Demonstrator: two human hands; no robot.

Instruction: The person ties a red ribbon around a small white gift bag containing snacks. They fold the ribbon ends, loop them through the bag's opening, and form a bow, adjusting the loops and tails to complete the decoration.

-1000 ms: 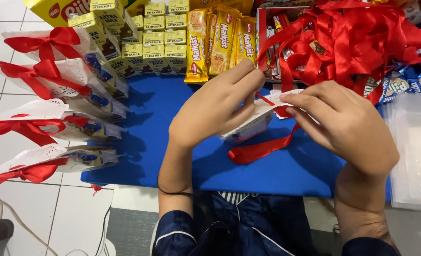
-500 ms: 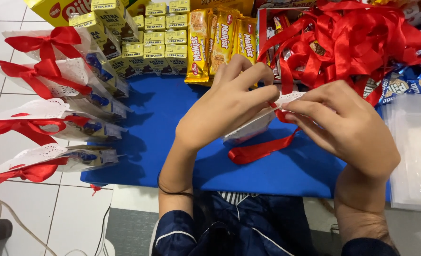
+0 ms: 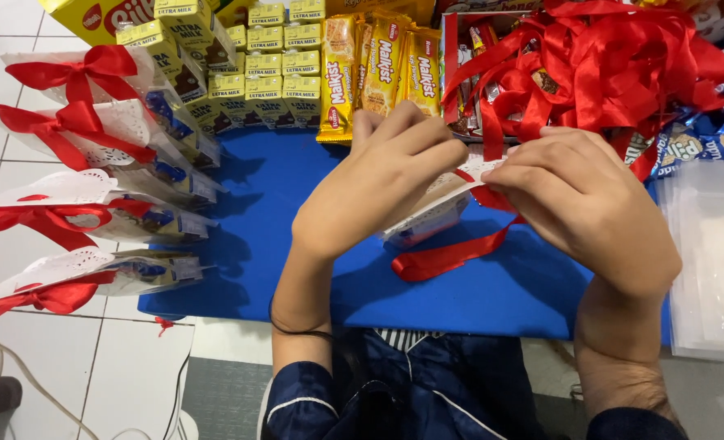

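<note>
Bag (image 3: 427,216) is pinched shut in the left hand (image 3: 378,191); ribbon (image 3: 451,254) is held by the right hand (image 3: 582,204). Ribbon's best kept taut just beside the bag neck.

Two bare hands in frame, the left hand (image 3: 374,191) and the right hand (image 3: 590,208), no rings or watch showing. A thin dark band circles the left forearm at lower centre. Dark navy satin sleeves (image 3: 297,399) with pale piping fill the bottom edge, over a striped garment.

Bg: four finished ribbon-tied packs (image 3: 93,171) left, small milk cartons (image 3: 272,73) + wafer packs (image 3: 382,69) behind, loose ribbon pile (image 3: 614,65).
</note>
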